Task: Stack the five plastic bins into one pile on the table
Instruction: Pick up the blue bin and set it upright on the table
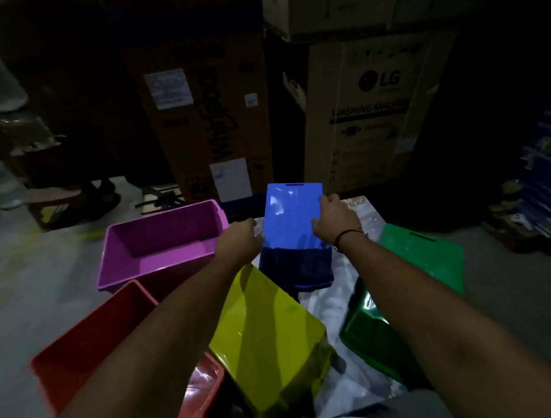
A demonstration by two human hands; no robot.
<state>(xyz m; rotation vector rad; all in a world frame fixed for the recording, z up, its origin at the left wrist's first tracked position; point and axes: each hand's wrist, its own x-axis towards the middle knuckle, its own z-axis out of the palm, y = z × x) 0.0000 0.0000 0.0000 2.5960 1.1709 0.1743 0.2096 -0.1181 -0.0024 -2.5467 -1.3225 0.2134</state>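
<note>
Five plastic bins are spread over a pale, plastic-covered table [356, 275], none yet nested in another, so the pile is judged not to have been started. At the upper centre of the frame a blue bin [294, 219] is seen upside down, its flat bottom turned up toward the camera. It is flanked by both hands: the right hand [337, 219] is laid against its right edge with fingers curled over the upturned base, and the left hand [239, 239] is pressed at its left side, though whether those fingers are closed round the edge cannot be told, since they are hidden behind the hand itself. A two-sided hold of this kind is judged to be chosen so that the bin can be lifted and turned over. To its left a purple bin [162, 251] is set upright with its mouth open, as is a red bin [81, 352] at the lower left; either could serve as the base of a pile. A yellow bin [271, 338] at the lower centre and a green bin [423, 272] at the right are lying inverted or tilted, so turning is likely to be needed before nesting. Large cardboard cartons [367, 111] are stacked in the dim background across the top of the frame.
</note>
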